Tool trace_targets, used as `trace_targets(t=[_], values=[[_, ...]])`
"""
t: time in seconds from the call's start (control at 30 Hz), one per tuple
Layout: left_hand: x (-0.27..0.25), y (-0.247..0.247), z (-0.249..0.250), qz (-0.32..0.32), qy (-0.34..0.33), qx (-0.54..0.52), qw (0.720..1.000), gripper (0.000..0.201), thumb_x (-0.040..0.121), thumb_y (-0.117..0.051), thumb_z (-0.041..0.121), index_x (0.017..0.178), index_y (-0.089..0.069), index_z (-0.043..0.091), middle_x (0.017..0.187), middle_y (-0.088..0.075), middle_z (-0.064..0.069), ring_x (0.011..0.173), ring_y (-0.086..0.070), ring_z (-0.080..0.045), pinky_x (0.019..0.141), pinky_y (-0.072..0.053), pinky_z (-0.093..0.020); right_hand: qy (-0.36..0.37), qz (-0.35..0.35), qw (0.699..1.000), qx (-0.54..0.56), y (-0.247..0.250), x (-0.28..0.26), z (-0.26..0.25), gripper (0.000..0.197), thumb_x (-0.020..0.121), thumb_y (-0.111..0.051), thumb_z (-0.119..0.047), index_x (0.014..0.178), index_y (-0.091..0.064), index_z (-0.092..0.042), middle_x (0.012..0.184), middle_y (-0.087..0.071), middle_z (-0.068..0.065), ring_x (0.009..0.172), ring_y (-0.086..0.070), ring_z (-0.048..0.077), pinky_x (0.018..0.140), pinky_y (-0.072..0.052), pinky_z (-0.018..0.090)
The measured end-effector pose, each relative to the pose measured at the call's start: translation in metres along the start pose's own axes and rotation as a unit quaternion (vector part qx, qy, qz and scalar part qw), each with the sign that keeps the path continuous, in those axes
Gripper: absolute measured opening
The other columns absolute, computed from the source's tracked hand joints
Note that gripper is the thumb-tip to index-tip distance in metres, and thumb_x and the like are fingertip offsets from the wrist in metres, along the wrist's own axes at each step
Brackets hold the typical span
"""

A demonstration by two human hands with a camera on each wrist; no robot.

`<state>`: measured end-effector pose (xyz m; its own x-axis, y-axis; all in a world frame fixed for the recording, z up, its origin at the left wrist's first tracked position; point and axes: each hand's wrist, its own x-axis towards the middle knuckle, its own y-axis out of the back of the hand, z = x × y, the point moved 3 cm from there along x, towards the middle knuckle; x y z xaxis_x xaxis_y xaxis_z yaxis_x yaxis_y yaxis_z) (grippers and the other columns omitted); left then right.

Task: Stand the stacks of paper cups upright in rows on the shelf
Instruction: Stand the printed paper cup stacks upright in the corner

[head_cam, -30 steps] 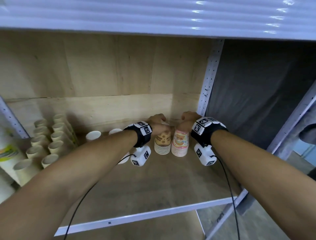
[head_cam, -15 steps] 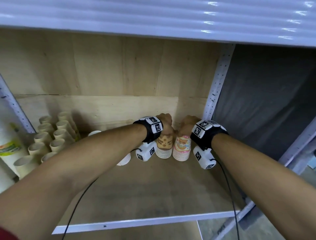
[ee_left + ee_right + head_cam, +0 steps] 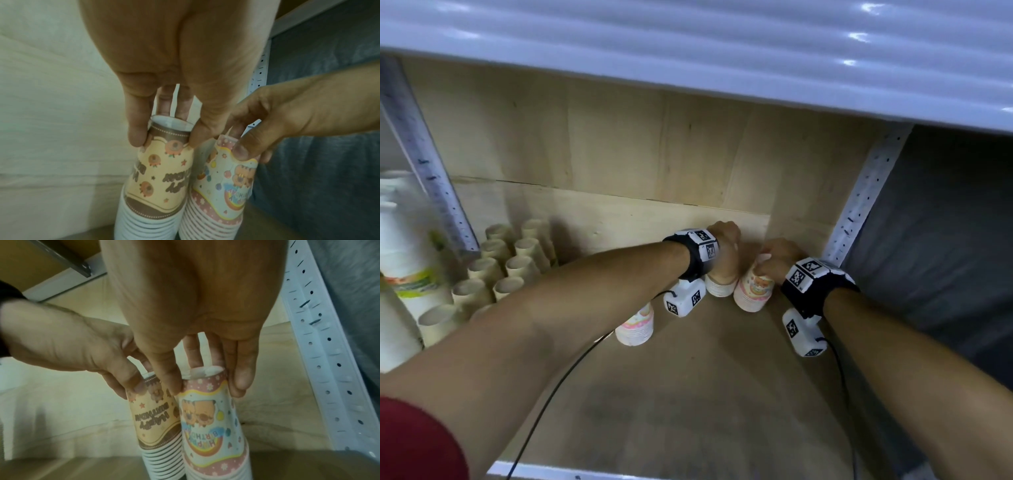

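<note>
Two stacks of printed paper cups stand rim-down, side by side, at the back right of the wooden shelf [image 3: 705,394]. My left hand [image 3: 724,246] grips the top of the brown-and-yellow stack [image 3: 719,289] from above, thumb and fingers pinching its upper cup [image 3: 160,175]. My right hand [image 3: 774,260] grips the top of the pink stack [image 3: 751,294] in the same way [image 3: 211,426]. The two stacks touch along their sides. A third pink stack [image 3: 635,329] stands in front left, partly hidden under my left forearm.
Several stacks of plain beige cups [image 3: 493,270] fill the shelf's left side, in rows. A perforated white upright [image 3: 859,205] stands close to the right of the pink stack. The back wall [image 3: 619,212] lies just behind both hands, and a metal shelf [image 3: 688,51] hangs overhead.
Both hands, with their stacks, have moved a little farther back toward the rear wall. The grips are unchanged. My head view has shifted closer and to the left.
</note>
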<state>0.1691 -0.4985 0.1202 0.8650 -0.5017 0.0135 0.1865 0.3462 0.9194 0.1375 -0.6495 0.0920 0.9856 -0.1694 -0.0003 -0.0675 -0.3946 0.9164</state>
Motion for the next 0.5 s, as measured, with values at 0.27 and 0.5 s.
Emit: trace_targets(t=[0.27, 0.5], values=[[0.021, -0.009, -0.017, -0.029, 0.006, -0.017, 0.999, 0.043, 0.080, -0.075, 0.016, 0.121, -0.064, 0.010, 0.124, -0.061, -0.008, 0.105, -0.063, -0.027, 0.069, -0.050, -0.026, 0.035, 0.017, 0.999, 0.013, -0.005, 0.016, -0.002, 0.028, 0.077, -0.067, -0.012, 0.105, -0.071, -0.012, 0.109, -0.067, 0.009, 0.104, -0.063, 0.028, 0.086, -0.052, 0.033], [0.032, -0.014, -0.018, -0.032, -0.009, -0.006, 0.999, 0.051, 0.081, -0.076, 0.018, 0.129, -0.060, 0.013, 0.128, -0.057, -0.006, 0.113, -0.058, -0.026, 0.075, -0.044, -0.025, 0.048, -0.001, 0.998, 0.029, -0.005, 0.027, -0.001, 0.034, 0.068, -0.060, -0.022, 0.101, -0.067, -0.019, 0.111, -0.067, 0.007, 0.106, -0.063, 0.027, 0.088, -0.052, 0.035]])
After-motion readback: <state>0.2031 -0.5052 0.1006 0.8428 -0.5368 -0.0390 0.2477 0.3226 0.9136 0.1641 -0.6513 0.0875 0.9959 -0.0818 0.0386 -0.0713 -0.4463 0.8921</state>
